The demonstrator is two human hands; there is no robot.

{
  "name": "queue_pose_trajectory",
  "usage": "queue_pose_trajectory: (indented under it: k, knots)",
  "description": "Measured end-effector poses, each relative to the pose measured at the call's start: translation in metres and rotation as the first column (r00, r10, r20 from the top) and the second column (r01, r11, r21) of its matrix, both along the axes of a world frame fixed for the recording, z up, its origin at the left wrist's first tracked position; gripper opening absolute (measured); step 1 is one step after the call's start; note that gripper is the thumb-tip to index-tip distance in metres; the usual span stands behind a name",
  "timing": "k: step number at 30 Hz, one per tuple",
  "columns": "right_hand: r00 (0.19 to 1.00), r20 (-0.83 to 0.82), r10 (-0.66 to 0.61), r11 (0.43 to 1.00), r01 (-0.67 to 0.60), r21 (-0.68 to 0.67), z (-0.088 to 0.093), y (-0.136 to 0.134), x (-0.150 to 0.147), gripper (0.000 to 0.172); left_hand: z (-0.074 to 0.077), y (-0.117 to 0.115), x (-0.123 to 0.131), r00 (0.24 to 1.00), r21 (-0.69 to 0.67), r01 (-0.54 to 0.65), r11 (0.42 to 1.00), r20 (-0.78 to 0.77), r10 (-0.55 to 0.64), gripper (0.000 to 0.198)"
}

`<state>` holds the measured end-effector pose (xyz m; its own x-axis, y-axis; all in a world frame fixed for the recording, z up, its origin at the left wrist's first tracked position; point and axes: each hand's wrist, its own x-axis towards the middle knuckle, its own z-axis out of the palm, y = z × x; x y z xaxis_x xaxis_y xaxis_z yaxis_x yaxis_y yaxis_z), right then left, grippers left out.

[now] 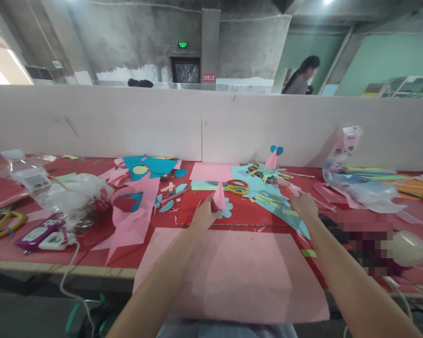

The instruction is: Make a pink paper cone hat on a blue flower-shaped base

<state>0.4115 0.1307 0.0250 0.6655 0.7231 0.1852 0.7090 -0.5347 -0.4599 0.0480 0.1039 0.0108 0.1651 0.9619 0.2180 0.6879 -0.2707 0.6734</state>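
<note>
My left hand (207, 210) is closed around a small pink paper cone (219, 198), its tip pointing up. Just beside the cone's base, a light-blue paper flower (227, 209) lies on a red sheet (193, 209). Farther right, my right hand (306, 206) has its fingers pressed together by a small pink item (294, 189); what it grips is hard to make out. Behind it stands another pink cone (271, 160) with blue paper pieces on top and green-blue paper fringe around its base. Scissors (237, 187) with red and yellow handles lie beyond my left hand.
A large pink sheet (232, 277) covers the near table edge and my lap. Pink and blue paper scraps (136, 216), a bottle (23, 173), a plastic bag (79, 192) and a purple device (38, 232) are on the left. A white partition (144, 122) runs behind; people are beyond it.
</note>
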Motion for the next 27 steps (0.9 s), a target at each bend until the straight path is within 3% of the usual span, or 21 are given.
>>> queue_pose_trajectory:
  k: [7,12,16,19,23,27]
  knots:
    - [0.989,-0.125,0.078,0.969,-0.045,0.244,0.039,-0.023,-0.038,0.047,-0.007,0.004,-0.001,1.0,0.043,0.027,0.999,0.001,-0.028,0.057]
    - [0.978,-0.12,0.171,0.959,-0.138,0.247,0.051,-0.034,-0.086,0.045,-0.009,0.006,0.0,1.0,0.052,0.022,0.998,-0.012,-0.022,0.059]
    - [0.944,-0.227,0.24,0.964,-0.204,0.17,0.04,-0.04,-0.131,0.039,-0.009,0.006,0.0,1.0,0.074,0.014,0.997,-0.018,-0.013,0.06]
    - [0.938,-0.245,0.247,0.964,-0.211,0.161,0.02,-0.044,-0.15,0.052,-0.007,0.007,-0.002,1.0,0.102,0.013,0.995,-0.005,-0.013,0.057]
    - [0.964,-0.145,0.224,0.97,-0.207,0.126,-0.003,-0.048,-0.151,0.064,-0.002,0.009,-0.007,0.992,0.152,-0.066,0.986,0.112,0.049,0.043]
    - [0.973,-0.102,0.209,0.977,-0.204,0.058,-0.008,-0.048,-0.144,0.061,-0.003,0.012,-0.012,0.974,0.161,-0.114,0.98,0.211,0.079,0.033]
